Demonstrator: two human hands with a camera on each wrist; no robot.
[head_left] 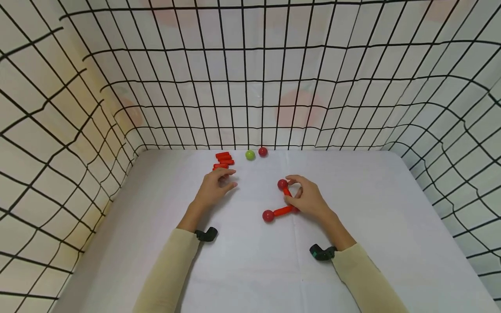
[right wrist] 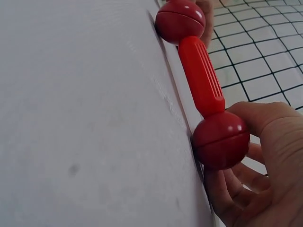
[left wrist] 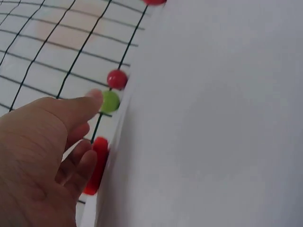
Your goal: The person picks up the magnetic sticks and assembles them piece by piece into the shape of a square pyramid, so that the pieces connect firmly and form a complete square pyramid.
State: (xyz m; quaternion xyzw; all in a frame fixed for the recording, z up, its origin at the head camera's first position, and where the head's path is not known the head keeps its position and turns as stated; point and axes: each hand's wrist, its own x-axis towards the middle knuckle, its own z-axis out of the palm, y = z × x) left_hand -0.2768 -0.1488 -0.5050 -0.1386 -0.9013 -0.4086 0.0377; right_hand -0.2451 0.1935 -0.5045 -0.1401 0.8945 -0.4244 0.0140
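Note:
Three dark red balls and two red ribbed rods form a bent, V-shaped piece on the white table. One rod (head_left: 282, 211) joins the near-left ball (head_left: 268, 216) to the corner ball (right wrist: 221, 140); another runs up to the far ball (head_left: 282, 184). My right hand (head_left: 311, 199) curls its thumb and fingers about this piece by the corner and far balls, partly hiding both. On the left, my left hand (head_left: 213, 186) hovers with thumb and fingers apart, holding nothing. Just beyond its fingers lie several loose red rods (head_left: 224, 157); the nearest is partly covered by the hand.
A green ball (head_left: 250, 154) and a loose red ball (head_left: 263, 151) sit side by side at the table's back edge. Black wire mesh (head_left: 250, 82) stands along the back and both sides, with pale cloth behind it. The white tabletop (head_left: 250, 269) stretches toward me.

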